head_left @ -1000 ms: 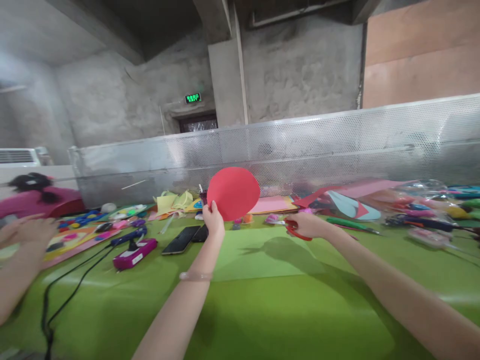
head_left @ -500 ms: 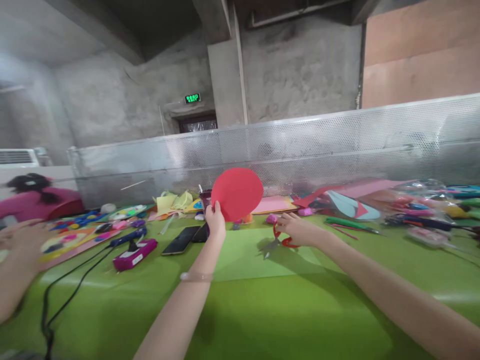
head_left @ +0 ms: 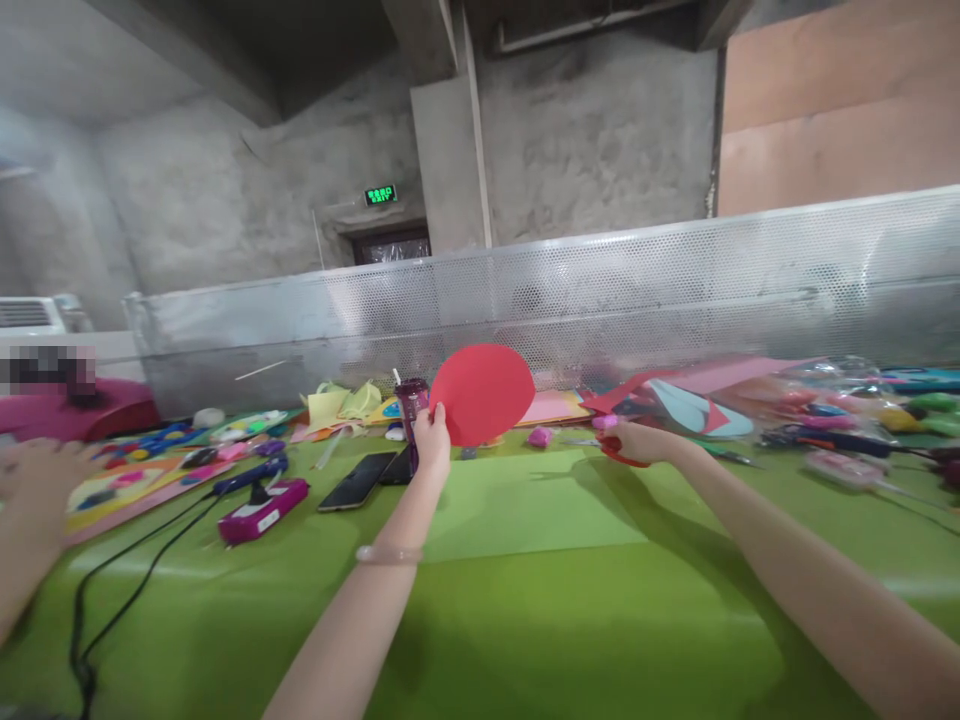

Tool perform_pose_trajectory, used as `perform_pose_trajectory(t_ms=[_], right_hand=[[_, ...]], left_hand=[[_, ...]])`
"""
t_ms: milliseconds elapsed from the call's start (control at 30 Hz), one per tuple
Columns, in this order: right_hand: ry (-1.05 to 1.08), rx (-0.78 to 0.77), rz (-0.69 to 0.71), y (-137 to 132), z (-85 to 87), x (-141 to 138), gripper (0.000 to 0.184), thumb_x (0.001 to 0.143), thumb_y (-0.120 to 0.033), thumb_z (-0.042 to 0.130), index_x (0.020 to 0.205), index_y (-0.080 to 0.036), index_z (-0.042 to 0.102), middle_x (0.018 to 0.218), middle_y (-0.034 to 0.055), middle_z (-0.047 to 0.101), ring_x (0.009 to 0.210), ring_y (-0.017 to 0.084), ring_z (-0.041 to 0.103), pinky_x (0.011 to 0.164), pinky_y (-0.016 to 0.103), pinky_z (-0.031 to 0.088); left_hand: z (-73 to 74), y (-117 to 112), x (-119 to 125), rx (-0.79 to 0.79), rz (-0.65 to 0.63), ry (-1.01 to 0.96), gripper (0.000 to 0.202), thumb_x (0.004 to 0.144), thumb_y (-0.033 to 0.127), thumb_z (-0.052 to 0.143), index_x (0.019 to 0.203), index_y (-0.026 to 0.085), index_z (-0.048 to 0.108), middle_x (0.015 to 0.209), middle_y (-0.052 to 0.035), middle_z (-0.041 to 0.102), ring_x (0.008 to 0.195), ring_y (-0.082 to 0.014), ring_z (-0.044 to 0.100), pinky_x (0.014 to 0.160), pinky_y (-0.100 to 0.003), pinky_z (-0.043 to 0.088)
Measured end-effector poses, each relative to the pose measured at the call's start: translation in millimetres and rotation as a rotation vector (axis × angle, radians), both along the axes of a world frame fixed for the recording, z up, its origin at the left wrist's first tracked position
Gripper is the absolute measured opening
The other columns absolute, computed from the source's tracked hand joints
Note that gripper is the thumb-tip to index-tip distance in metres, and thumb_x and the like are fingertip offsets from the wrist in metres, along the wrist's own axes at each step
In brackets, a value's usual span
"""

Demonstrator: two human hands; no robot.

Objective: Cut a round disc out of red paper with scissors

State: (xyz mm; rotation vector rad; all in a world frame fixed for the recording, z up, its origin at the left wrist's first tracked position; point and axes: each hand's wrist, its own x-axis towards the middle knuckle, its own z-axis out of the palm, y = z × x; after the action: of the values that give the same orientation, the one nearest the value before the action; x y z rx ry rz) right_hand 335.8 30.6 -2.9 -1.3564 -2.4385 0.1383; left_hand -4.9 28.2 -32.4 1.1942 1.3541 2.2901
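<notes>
My left hand pinches the lower left edge of a red paper oval and holds it up above the table. At the far right corner of a light green sheet of paper, my right hand has its fingers on red-handled scissors. The scissor blades point left and lie low, close to the table. Part of the handles is hidden by the fingers. Just left of the blades sits a small pink lump, and another pink piece is behind my right fingers.
A black phone, a purple power strip with black cables and a dark cup stand left of centre. Craft paper and a green pen-like tool line the back. Another person's hand is at the far left.
My right hand has carried the scissors rightward and back from over the green sheet, and their blades now point left. The red oval has shifted slightly right and down in view.
</notes>
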Motion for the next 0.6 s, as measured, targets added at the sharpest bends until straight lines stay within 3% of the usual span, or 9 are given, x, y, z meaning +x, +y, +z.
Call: perform_pose_trajectory(t_ms=[100, 367, 600], right_hand=[[-0.118, -0.107, 0.018, -2, -2.5, -2, 0.014, 0.065, -0.020, 0.063, 0.055, -0.019, 0.054, 0.052, 0.0013, 0.057, 0.045, 0.014, 0.046, 0.047, 0.025, 0.031], [-0.142, -0.096, -0.083, -8, -1.2, -16, 0.030, 0.069, -0.014, 0.059, 0.045, -0.019, 0.042, 0.046, 0.0010, 0.052, 0.040, 0.010, 0.040, 0.045, 0.025, 0.026], [-0.105, -0.074, -0.059, -8, -1.6, -13, 0.022, 0.065, -0.013, 0.060, 0.048, -0.019, 0.047, 0.050, 0.0021, 0.055, 0.043, 0.012, 0.043, 0.046, 0.025, 0.030]], left_hand=[[-1.0, 2, -1, -0.008, -0.002, 0.011, 0.026, 0.075, 0.044, 0.050, 0.074, 0.018, 0.053, 0.071, -0.0014, 0.056, 0.073, -0.0170, 0.055, 0.069, -0.030, 0.043], [-0.6, 1, 1, -0.010, -0.006, 0.037, 0.027, 0.074, 0.044, 0.051, 0.072, 0.018, 0.053, 0.068, -0.0013, 0.054, 0.071, -0.0178, 0.054, 0.068, -0.031, 0.043], [-0.2, -1, 3, -0.036, -0.005, 0.076, 0.034, 0.071, 0.051, 0.052, 0.064, 0.018, 0.048, 0.060, 0.0020, 0.047, 0.062, -0.0156, 0.049, 0.062, -0.029, 0.040]])
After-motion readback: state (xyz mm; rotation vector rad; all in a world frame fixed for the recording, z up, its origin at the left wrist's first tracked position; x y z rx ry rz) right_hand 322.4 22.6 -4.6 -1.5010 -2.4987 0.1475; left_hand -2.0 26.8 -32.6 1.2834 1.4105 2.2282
